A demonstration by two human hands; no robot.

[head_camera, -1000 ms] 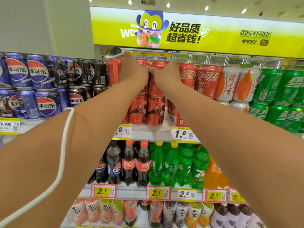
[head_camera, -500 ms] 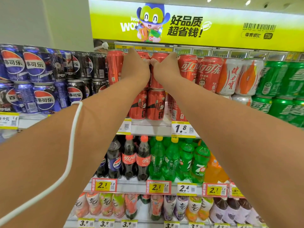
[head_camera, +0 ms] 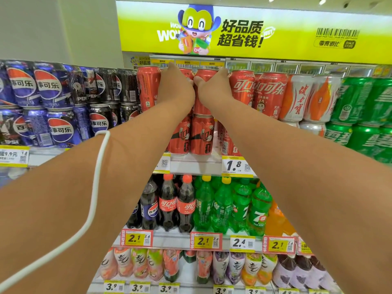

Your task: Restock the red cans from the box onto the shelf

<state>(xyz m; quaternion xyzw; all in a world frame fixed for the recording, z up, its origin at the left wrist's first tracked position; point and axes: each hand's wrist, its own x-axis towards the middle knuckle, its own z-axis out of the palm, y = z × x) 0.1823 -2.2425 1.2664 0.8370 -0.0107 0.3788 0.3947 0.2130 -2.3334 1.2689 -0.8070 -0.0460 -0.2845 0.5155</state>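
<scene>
Red cans stand two rows high on the upper shelf (head_camera: 191,164). Both my arms reach up to the top row. My left hand (head_camera: 176,88) wraps a red can (head_camera: 187,74) that is mostly hidden behind it. My right hand (head_camera: 214,90) grips the neighbouring red can (head_camera: 202,102) from its right side. My thumbs touch between the two cans. Both held cans rest on the lower red cans (head_camera: 201,134). More red cans stand to the left (head_camera: 148,88) and to the right (head_camera: 241,88). The box is out of view.
Blue and black Pepsi cans (head_camera: 48,88) fill the shelf to the left. White-orange cans (head_camera: 297,96) and green cans (head_camera: 356,98) stand to the right. Cola and green soda bottles (head_camera: 186,204) fill the shelf below. A white cord (head_camera: 99,166) hangs across my left forearm.
Both hands stay on the same two top-row cans, shifted very slightly. A bit of clear wrap above the left red can is no longer visible.
</scene>
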